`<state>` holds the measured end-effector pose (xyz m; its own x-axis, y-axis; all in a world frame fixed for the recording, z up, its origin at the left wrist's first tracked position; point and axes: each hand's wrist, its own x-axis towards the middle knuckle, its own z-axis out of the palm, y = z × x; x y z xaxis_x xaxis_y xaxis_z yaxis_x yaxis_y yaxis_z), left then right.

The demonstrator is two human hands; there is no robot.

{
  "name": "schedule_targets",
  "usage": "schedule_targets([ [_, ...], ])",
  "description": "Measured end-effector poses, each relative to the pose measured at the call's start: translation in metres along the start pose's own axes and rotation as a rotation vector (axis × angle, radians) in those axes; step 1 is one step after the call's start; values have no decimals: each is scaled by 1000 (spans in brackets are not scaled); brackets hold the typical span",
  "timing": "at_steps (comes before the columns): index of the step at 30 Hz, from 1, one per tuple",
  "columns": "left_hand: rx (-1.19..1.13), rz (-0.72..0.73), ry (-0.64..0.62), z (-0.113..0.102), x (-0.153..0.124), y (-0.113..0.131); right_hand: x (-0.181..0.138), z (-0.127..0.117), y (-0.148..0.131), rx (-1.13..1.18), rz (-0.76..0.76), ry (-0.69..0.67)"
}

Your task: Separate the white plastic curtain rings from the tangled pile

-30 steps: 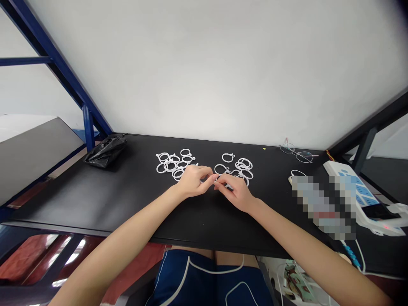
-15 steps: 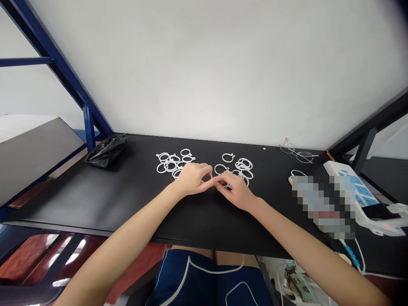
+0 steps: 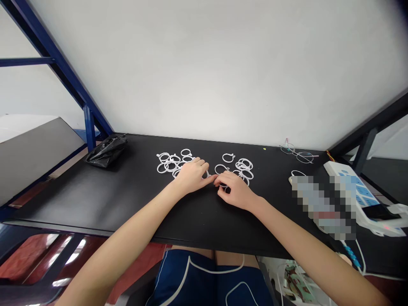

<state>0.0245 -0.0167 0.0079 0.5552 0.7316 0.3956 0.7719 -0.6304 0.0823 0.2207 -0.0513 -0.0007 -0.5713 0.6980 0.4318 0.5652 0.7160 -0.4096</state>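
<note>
Two heaps of white plastic rings lie on the black table [image 3: 127, 199]: a left heap [image 3: 172, 160] and a right heap [image 3: 242, 166]. My left hand [image 3: 192, 175] and my right hand [image 3: 235, 189] meet between the heaps, fingertips touching. Both hands are closed in a pinch on one white ring [image 3: 208, 173], of which only a short arc shows past my left fingers. My right hand rests on the near edge of the right heap and hides some rings.
A crumpled black plastic bag [image 3: 106, 151] lies at the table's back left. Spectacles [image 3: 298, 153] sit at the back right. A white power strip [image 3: 363, 195] with cables and a blurred patch [image 3: 323, 204] lie on the right. A blue steel frame [image 3: 86, 123] rises on the left.
Both hands have shifted slightly away from me toward the heaps and lowered to the table. The ring between them is now more hidden by my left fingers.
</note>
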Motion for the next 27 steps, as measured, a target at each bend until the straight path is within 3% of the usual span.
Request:
schedule_targets([
  [14,53,22,-147,3,0,-4,0,1,2,8,19,-20],
  [27,66,15,-137,5,-1,-5,0,3,7,55,31,15],
])
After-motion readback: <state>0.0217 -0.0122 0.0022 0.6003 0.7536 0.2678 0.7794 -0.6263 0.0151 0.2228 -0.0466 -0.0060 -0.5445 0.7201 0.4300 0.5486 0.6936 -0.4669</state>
